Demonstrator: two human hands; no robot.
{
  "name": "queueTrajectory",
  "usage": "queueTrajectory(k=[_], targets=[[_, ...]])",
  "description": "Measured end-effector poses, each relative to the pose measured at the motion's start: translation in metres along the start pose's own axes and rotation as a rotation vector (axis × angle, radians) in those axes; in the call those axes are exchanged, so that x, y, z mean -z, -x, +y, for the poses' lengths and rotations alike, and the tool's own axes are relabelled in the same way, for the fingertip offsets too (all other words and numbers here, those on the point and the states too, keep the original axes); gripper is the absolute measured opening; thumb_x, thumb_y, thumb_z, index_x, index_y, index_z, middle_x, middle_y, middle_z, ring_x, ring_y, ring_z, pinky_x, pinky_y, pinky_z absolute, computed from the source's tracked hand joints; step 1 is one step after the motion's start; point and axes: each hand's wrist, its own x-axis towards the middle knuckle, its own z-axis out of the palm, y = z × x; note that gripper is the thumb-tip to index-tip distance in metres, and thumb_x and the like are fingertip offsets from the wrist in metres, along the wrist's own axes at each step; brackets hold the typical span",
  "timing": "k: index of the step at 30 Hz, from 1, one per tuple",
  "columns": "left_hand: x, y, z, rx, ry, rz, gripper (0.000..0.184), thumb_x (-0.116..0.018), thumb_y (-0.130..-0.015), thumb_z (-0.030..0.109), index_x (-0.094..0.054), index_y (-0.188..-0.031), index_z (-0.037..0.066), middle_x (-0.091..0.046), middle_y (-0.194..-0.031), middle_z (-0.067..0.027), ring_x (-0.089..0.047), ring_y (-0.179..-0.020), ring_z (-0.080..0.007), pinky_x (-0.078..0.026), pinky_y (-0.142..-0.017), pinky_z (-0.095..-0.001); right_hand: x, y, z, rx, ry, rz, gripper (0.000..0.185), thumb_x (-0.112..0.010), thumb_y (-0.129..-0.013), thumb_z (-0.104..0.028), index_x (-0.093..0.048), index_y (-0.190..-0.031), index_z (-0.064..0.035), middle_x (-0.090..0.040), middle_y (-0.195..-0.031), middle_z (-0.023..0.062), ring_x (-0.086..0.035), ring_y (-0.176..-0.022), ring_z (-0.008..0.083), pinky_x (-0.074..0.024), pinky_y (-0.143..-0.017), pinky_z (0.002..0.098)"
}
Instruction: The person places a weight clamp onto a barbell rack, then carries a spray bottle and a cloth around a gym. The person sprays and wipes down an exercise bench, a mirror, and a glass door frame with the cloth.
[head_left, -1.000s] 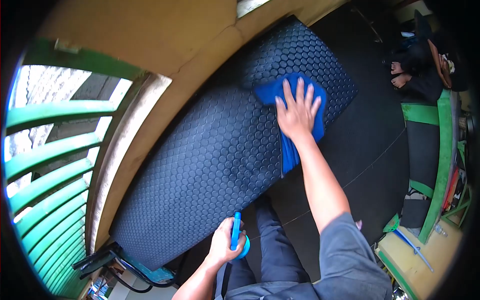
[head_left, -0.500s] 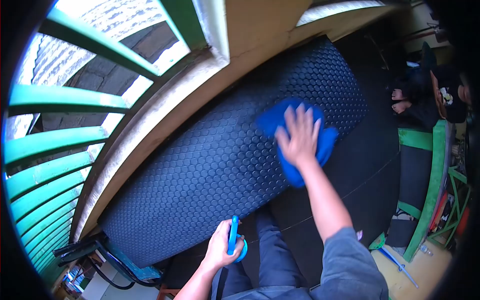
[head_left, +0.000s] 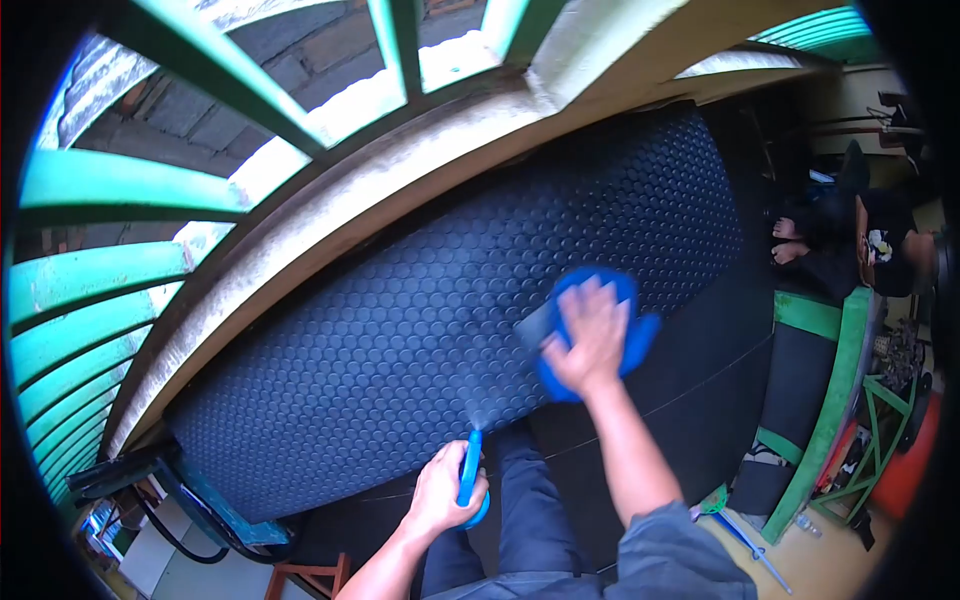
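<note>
My left hand [head_left: 445, 490] is wrapped around a blue spray bottle [head_left: 470, 470], low in the view near my legs. A faint mist hangs in front of its nozzle, over the near edge of a black mat [head_left: 400, 330] with raised round studs. Flat on a blue cloth [head_left: 632, 345], my right hand [head_left: 592, 335] presses it against the mat, fingers spread. The cloth is bunched around the palm and blurred at its left side; part of it lies beneath the hand.
Green window bars [head_left: 120, 185] and a pale sill [head_left: 330, 200] run along the left. Another person [head_left: 870, 235] sits at the far right, near a green-framed bench [head_left: 815, 420]. A dark-framed piece of furniture [head_left: 190, 500] stands at lower left.
My right hand has swept the cloth down toward the mat's near edge. Mist now shows at the spray bottle's nozzle. The camera view has shifted slightly.
</note>
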Motion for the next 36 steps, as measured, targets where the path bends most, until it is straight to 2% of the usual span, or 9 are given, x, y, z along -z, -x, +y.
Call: queueTrajectory(k=[5, 8, 12, 14, 20, 23, 28, 30, 36], targets=[[0.005, 0.01, -0.023, -0.021, -0.094, -0.055, 0.041, -0.066, -0.076, 0.017, -0.054, -0.111, 0.0, -0.06, -0.105, -0.0227, -0.061, -0.096, -0.0412, -0.05, -0.082, -0.047, -0.014, -0.154, 0.008, -0.576, 0.141, 0.109, 0.074, -0.035, -0.094, -0.064, -0.032, -0.152, -0.0177, -0.023, -0.158, 0.0216, -0.018, -0.145, 0.0452, -0.0107, -0.114, 0.0624], [0.012, 0.014, -0.027, -0.091, -0.121, -0.067, 0.048, -0.067, -0.076, 0.016, -0.05, -0.118, -0.001, -0.058, -0.113, -0.0237, -0.06, -0.101, -0.0422, -0.049, -0.084, -0.0478, -0.027, -0.137, -0.077, -0.175, 0.153, 0.147, 0.07, -0.036, -0.094, -0.062, -0.043, -0.145, -0.014, -0.032, -0.153, 0.0234, -0.022, -0.143, 0.047, -0.0113, -0.113, 0.0655], [0.018, 0.02, -0.029, -0.094, -0.039, 0.005, 0.048, -0.067, -0.076, 0.014, -0.05, -0.118, -0.002, -0.058, -0.112, -0.024, -0.061, -0.1, -0.0417, -0.05, -0.084, -0.0469, -0.006, 0.024, -0.15, 0.13, -0.462, -0.391, 0.076, -0.052, -0.087, -0.06, -0.039, -0.148, -0.0155, -0.03, -0.155, 0.0212, -0.021, -0.144, 0.0467, -0.0122, -0.115, 0.0614], [0.027, 0.028, -0.029, -0.088, -0.039, 0.038, 0.047, -0.067, -0.076, 0.015, -0.05, -0.117, -0.002, -0.059, -0.11, -0.0241, -0.061, -0.097, -0.042, -0.05, -0.083, -0.047, -0.031, 0.076, -0.105, 0.118, -0.394, -0.079, 0.079, -0.059, -0.085, -0.057, -0.038, -0.149, -0.0163, -0.027, -0.156, 0.021, -0.022, -0.144, 0.0464, -0.0123, -0.116, 0.06], [0.043, 0.045, -0.052, 0.003, 0.057, 0.039, 0.047, -0.066, -0.074, 0.012, -0.054, -0.117, 0.0, -0.061, -0.108, -0.0205, -0.062, -0.1, -0.0386, -0.05, -0.088, -0.0433, -0.021, -0.063, -0.07, -0.561, 0.142, 0.048, 0.072, -0.049, -0.092, -0.053, -0.033, -0.151, -0.0162, -0.022, -0.158, 0.0225, -0.018, -0.143, 0.0496, -0.0098, -0.113, 0.066], [0.046, 0.045, -0.062, -0.055, 0.019, 0.088, 0.045, -0.066, -0.076, 0.015, -0.052, -0.116, 0.0, -0.059, -0.107, -0.0224, -0.061, -0.096, -0.0416, -0.05, -0.084, -0.0469, -0.025, -0.073, -0.115, -0.325, 0.098, 0.057, 0.069, -0.049, -0.092, -0.053, -0.035, -0.151, -0.0201, -0.024, -0.157, 0.0225, -0.017, -0.143, 0.051, -0.0086, -0.113, 0.0663], [0.052, 0.046, -0.063, -0.039, 0.036, 0.054, 0.045, -0.065, -0.076, 0.014, -0.053, -0.117, 0.0, -0.059, -0.108, -0.0233, -0.061, -0.098, -0.0419, -0.05, -0.086, -0.0458, -0.02, 0.071, -0.175, 0.29, -0.24, -0.279, 0.069, -0.051, -0.087, -0.063, -0.041, -0.147, -0.0305, -0.024, -0.159, 0.0121, -0.019, -0.146, 0.0418, -0.0067, -0.115, 0.0642], [0.058, 0.052, -0.063, -0.042, 0.039, 0.048, 0.046, -0.066, -0.076, 0.015, -0.052, -0.117, -0.001, -0.059, -0.107, -0.0235, -0.061, -0.096, -0.0424, -0.05, -0.083, -0.0463, -0.022, 0.07, -0.146, 0.267, -0.102, -0.236, 0.07, -0.052, -0.086, -0.065, -0.04, -0.147, -0.0339, -0.024, -0.16, 0.0077, -0.019, -0.147, 0.0391, -0.0068, -0.116, 0.062], [0.074, 0.071, -0.09, -0.036, 0.115, 0.069, 0.046, -0.066, -0.076, 0.015, -0.052, -0.116, 0.0, -0.058, -0.106, -0.0221, -0.061, -0.094, -0.0413, -0.05, -0.082, -0.0453, -0.029, -0.11, -0.139, -0.381, 0.049, 0.048, 0.072, -0.046, -0.092, -0.061, -0.034, -0.151, -0.0224, -0.018, -0.158, 0.0233, -0.011, -0.146, 0.0476, -0.0042, -0.114, 0.0644]])
